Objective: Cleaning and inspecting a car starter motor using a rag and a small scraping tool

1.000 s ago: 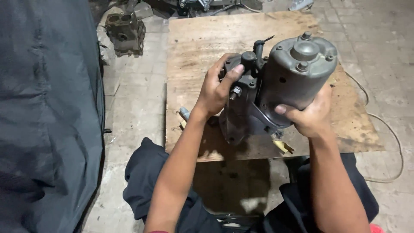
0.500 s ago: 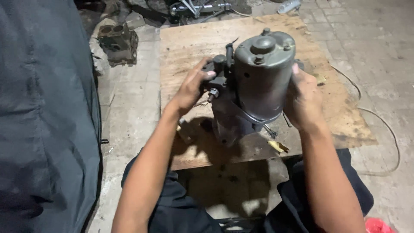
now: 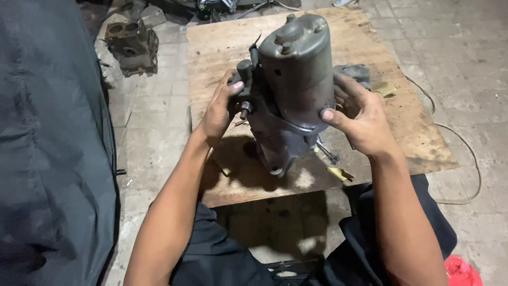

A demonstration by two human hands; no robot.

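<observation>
— Both hands are on the motor [image 3: 293, 79], then? Which one is where?

— Yes. Left hand [image 3: 221, 110] is wrapped around the small dark cylinder part on the motor's left side, thumb pressed up near a stubby bolt. Right hand [image 3: 362, 117] cups the right side of the big grey housing, thumb tip pushed against the lower rim and fingers spread round the back.

— So neither hand is loose?

— Neither. Each one is closed on the motor, gripping it from opposite sides.

— And how does the motor stand?

— On end, tilted a little away from the person, its rounded cap with bolt heads facing the camera. Its narrower lower casting touches the wooden board [image 3: 222, 53], which lies flat on the tiled floor [image 3: 465, 53] and serves as a bench.

— Anything else on that board?

— A yellow scrap [image 3: 340, 173] near the front edge, just right of the motor's foot, and a dark rag or pad [image 3: 355, 72] behind the right hand. A thin metal tool lies by the motor's base; I cannot tell what kind.

— Further out?

— A rusty metal block with round holes [image 3: 131, 45] sits on the floor past the board's left corner. A thin cable [image 3: 465, 153] curves over the floor on the right. Dark grey cloth [image 3: 50, 143] fills the left side, and a red thing [image 3: 463, 270] shows at the bottom right corner.
</observation>
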